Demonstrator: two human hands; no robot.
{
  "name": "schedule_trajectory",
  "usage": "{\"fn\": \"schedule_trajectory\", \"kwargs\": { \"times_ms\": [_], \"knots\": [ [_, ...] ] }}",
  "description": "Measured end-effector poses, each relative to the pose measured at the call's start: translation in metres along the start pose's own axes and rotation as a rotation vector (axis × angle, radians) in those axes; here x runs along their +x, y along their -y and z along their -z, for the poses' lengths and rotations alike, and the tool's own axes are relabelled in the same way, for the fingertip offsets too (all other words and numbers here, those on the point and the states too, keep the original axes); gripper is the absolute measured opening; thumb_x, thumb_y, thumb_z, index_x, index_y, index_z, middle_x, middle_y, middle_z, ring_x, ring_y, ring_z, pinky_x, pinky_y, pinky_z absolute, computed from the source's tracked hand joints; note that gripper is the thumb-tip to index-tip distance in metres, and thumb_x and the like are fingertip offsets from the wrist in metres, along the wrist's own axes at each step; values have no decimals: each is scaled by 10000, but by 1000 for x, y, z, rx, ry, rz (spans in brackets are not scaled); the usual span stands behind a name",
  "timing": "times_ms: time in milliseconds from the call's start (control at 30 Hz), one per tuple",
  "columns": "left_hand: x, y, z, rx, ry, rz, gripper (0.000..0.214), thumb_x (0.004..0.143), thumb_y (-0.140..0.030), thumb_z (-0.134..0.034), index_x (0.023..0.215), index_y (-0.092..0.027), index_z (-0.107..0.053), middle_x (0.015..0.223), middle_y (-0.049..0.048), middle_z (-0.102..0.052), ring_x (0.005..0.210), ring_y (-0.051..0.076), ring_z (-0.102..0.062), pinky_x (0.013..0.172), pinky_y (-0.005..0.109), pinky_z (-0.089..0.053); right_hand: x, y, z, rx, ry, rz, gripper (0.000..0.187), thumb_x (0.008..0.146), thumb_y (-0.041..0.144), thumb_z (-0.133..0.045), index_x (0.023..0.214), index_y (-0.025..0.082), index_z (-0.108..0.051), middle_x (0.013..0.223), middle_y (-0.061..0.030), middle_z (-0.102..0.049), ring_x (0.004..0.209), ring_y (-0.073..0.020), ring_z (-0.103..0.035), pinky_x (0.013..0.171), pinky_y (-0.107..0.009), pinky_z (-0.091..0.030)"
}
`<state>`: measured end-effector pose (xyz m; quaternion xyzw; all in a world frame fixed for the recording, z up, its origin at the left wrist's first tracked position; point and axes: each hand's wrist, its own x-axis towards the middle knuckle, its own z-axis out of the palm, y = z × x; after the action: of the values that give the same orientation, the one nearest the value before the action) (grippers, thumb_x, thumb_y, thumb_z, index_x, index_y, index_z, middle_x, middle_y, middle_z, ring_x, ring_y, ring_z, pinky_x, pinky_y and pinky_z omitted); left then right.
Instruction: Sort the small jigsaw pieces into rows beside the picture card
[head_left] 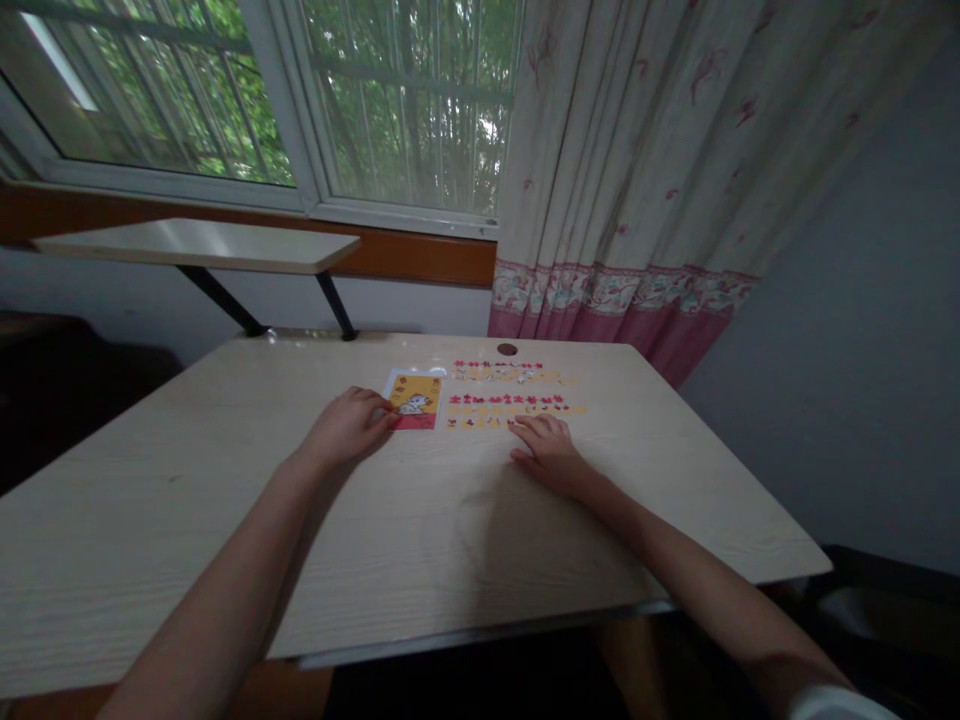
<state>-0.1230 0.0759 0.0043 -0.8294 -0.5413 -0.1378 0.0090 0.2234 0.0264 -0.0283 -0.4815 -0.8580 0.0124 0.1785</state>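
A small picture card (421, 392) lies flat on the desk, yellow above and red below, with a white cartoon animal and a pale border. My left hand (349, 426) is at its lower left edge, thumb and fingers closed together on that edge and covering part of it. To the card's right, small red and yellow pieces (506, 400) lie in several rows; they look like jigsaw pieces. My right hand (551, 452) rests palm down by the nearest row, fingers stretched out, fingertips touching or just over its right end. No held piece shows there.
The light wood desk (420, 540) has a round cable hole (508, 349) near its back edge. A raised shelf (202, 243) on black supports stands at the back left. Behind are a barred window (420, 110) and a flowered curtain (622, 180).
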Motion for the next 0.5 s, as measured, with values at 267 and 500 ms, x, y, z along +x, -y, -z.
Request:
{"fn": "schedule_trajectory", "kwargs": {
  "times_ms": [267, 500],
  "knots": [
    [-2, -73, -10, -150, 45, -343, 282, 872, -306, -378, 878, -190, -636, 889, 66, -621, 890, 203, -540, 837, 348, -401, -3, 1, 12, 246, 35, 179, 234, 864, 230, -437, 1046, 198, -579, 934, -57, -623, 901, -181, -487, 832, -345, -343],
    [-8, -110, -21, -175, 82, -482, 257, 876, -277, -396, 989, -180, -606, 894, 82, -594, 870, 200, -543, 803, 339, -419, 1, 0, 5, 207, 29, 178, 245, 847, 208, -470, 1055, 209, -599, 885, -60, -580, 840, -172, -472, 778, -311, -363]
  ]
}}
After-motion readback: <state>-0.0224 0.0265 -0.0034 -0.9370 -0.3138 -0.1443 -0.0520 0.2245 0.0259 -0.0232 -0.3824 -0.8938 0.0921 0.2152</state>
